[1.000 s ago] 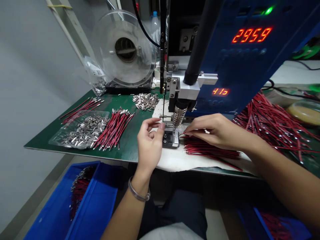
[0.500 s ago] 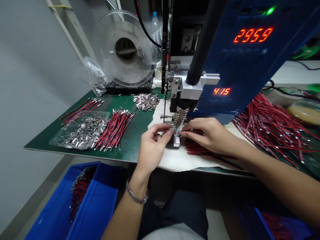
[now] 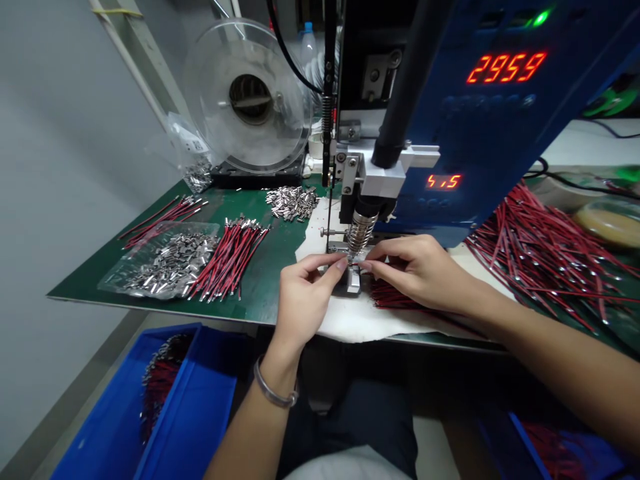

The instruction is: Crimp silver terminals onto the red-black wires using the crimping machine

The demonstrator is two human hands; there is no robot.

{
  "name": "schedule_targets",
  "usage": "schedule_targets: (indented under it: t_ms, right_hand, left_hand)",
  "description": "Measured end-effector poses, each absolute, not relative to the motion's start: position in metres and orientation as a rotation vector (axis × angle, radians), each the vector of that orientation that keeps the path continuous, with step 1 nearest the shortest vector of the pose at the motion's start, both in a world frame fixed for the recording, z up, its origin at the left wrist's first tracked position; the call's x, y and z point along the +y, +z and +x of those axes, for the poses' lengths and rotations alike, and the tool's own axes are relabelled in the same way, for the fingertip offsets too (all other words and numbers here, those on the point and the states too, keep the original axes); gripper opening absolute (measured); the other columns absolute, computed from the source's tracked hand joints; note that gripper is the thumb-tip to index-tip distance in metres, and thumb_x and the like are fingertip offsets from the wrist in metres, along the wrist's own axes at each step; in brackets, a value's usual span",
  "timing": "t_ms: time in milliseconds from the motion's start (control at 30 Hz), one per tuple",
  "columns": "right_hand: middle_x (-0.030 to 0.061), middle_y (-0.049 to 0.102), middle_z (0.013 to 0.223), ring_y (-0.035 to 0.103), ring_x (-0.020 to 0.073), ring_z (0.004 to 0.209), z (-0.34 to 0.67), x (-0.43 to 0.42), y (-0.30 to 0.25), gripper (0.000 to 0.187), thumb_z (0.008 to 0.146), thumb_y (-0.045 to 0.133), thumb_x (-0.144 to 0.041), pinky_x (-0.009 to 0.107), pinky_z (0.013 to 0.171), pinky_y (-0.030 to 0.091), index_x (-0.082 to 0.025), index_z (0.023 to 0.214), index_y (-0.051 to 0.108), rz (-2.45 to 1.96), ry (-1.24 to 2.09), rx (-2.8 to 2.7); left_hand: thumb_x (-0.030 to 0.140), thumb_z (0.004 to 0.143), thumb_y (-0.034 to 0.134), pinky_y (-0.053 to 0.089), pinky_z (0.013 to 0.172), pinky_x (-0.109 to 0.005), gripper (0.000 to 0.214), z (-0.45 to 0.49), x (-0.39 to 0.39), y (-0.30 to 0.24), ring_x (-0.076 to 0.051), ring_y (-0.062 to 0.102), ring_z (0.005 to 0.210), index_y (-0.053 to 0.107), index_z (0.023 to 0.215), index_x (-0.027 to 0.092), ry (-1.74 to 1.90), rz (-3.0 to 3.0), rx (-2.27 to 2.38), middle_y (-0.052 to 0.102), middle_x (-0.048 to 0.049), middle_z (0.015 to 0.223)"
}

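My left hand point(image 3: 307, 293) is closed in a pinch at the left side of the small metal fixture point(image 3: 353, 280) under the machine's soldering head point(image 3: 362, 230). What its thumb and forefinger hold is too small to make out. From the right, my right hand point(image 3: 417, 270) pinches a thin wire, with its fingertips close to the left ones at the fixture. The wire is mostly hidden by the fingers. Beneath my right hand, a bundle of red and black wires point(image 3: 393, 295) lies on the white cloth point(image 3: 357, 325).
Left on the green table point(image 3: 270, 267) are a wire bundle point(image 3: 233, 257), a clear bag of metal parts point(image 3: 170, 263) and a loose pile of metal parts point(image 3: 293, 203). A large wire heap point(image 3: 540, 247) lies right. The blue machine point(image 3: 480, 140) stands behind; blue bins point(image 3: 200, 387) sit below.
The fingers of my left hand have dipped slightly, with the forefinger straighter and nearer the thumb. My right hand stays almost in place at the fixture.
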State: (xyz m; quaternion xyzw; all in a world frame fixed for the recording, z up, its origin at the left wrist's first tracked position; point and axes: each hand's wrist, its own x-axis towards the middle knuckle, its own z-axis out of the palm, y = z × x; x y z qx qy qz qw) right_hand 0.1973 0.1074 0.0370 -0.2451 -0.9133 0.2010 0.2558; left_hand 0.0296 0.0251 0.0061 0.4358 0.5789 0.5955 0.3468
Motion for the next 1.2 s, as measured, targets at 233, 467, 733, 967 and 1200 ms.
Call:
schedule_targets:
  t_ms: [233,467,733,967,1200]
  right_hand:
    - [0.002,0.068,0.069,0.058,0.0105,0.059,0.198,0.104,0.036,0.02,0.089,0.056,-0.028,0.022,0.059,0.042,-0.015,0.079,0.068,-0.702,0.567,-2.458]
    - [0.0033,0.071,0.073,0.062,0.0126,0.063,0.197,0.098,0.037,0.022,0.09,0.054,-0.03,0.024,0.06,0.042,-0.015,0.083,0.069,-0.848,0.534,-2.438]
    - [0.0038,0.072,0.073,0.064,0.0145,0.063,0.195,0.093,0.036,0.022,0.089,0.053,-0.03,0.024,0.058,0.043,-0.016,0.082,0.068,-0.927,0.624,-2.384]
    - [0.0039,0.073,0.075,0.065,0.0155,0.066,0.194,0.094,0.035,0.021,0.088,0.054,-0.031,0.024,0.059,0.044,-0.016,0.083,0.069,-0.959,0.679,-2.355]
    - [0.003,0.072,0.074,0.064,0.0149,0.065,0.194,0.094,0.035,0.021,0.087,0.055,-0.03,0.024,0.06,0.044,-0.017,0.081,0.07,-0.966,0.689,-2.34]
  left_hand:
    - [0.032,0.075,0.072,0.048,0.066,-0.026,0.021,0.03,0.026,0.005,-0.016,0.063,0.072,0.077,0.087,0.017,1.572,1.156,1.48,0.074,-0.0069,0.085]
    - [0.031,0.076,0.071,0.051,0.072,-0.026,0.02,0.03,0.025,0.005,-0.018,0.067,0.082,0.076,0.088,0.016,1.578,1.151,1.457,0.074,-0.0069,0.089]
    - [0.031,0.075,0.072,0.05,0.069,-0.025,0.018,0.031,0.025,0.006,-0.017,0.066,0.079,0.077,0.087,0.018,1.592,1.149,1.474,0.074,-0.0064,0.088]
    - [0.032,0.076,0.071,0.049,0.065,-0.027,0.019,0.03,0.024,0.005,-0.016,0.064,0.074,0.077,0.088,0.019,1.579,1.18,1.502,0.074,-0.0063,0.089]
    - [0.033,0.074,0.072,0.042,0.055,-0.025,0.02,0.029,0.025,0.003,-0.014,0.057,0.062,0.077,0.086,0.018,1.561,1.148,1.525,0.071,-0.005,0.077]
